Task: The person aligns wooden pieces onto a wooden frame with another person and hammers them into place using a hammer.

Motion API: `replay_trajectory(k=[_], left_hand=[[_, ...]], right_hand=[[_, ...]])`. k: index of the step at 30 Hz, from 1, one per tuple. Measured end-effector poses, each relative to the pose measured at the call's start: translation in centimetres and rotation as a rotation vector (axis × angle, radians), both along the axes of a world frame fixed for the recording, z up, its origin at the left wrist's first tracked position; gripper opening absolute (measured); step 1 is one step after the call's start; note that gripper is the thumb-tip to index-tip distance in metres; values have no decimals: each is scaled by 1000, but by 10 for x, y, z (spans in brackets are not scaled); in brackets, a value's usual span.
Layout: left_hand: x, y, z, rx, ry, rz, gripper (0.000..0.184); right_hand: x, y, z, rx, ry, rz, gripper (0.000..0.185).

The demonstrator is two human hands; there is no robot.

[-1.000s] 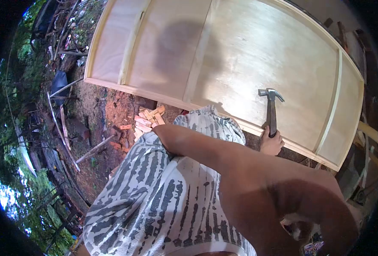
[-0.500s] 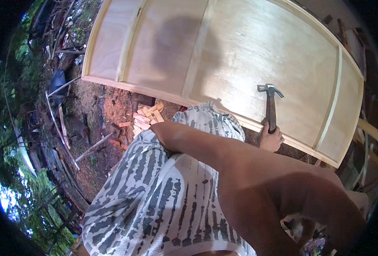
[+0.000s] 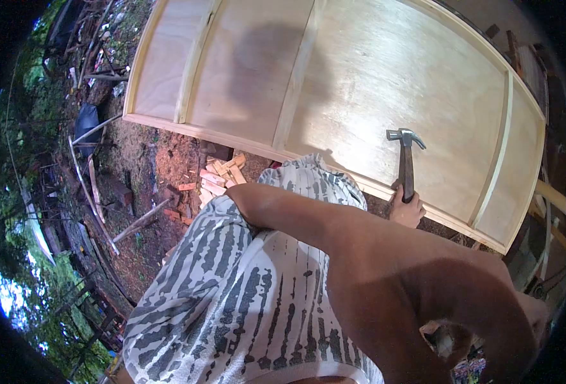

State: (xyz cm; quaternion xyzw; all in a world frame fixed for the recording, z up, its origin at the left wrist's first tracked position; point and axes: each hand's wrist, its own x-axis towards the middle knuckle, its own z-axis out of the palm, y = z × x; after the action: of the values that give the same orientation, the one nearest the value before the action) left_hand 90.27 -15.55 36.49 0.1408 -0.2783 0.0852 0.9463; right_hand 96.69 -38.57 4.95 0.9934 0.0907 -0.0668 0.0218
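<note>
My right hand (image 3: pixel 408 208) is closed round the lower handle of a claw hammer (image 3: pixel 406 163). The hammer stands nearly upright in view, its metal head at the top, over the near edge of a large framed wooden panel (image 3: pixel 372 83). A bare arm (image 3: pixel 296 214) crosses in front of the grey-and-white patterned clothing (image 3: pixel 251 307) and covers the wrist behind the hammer. My left hand cannot be made out. Whether the hammer touches the panel is unclear.
Pale wood offcuts (image 3: pixel 216 179) lie on reddish ground left of the clothing. Thin poles (image 3: pixel 86 182), a dark sheet (image 3: pixel 86 126) and logs are further left, with green foliage beyond. Wood strips (image 3: pixel 550 195) show at the right behind the panel.
The hammer and the hand on it have shifted very slightly, up and then back down. The grip looks unchanged, and the view has tilted a little.
</note>
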Motion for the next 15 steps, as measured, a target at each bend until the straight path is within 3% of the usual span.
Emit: replay_trajectory(k=[6, 8, 10, 15], left_hand=[[2, 22, -29, 26, 216, 34, 21], [6, 31, -43, 28, 304, 25, 21], [8, 41, -53, 30, 363, 14, 21], [9, 52, -59, 60, 389, -14, 21]], right_hand=[[3, -14, -19, -24, 40, -17, 57], [-4, -34, -42, 117, -3, -117, 56], [-2, -11, -10, -53, -54, 49, 55], [-2, 0, -1, 42, -127, 24, 51]])
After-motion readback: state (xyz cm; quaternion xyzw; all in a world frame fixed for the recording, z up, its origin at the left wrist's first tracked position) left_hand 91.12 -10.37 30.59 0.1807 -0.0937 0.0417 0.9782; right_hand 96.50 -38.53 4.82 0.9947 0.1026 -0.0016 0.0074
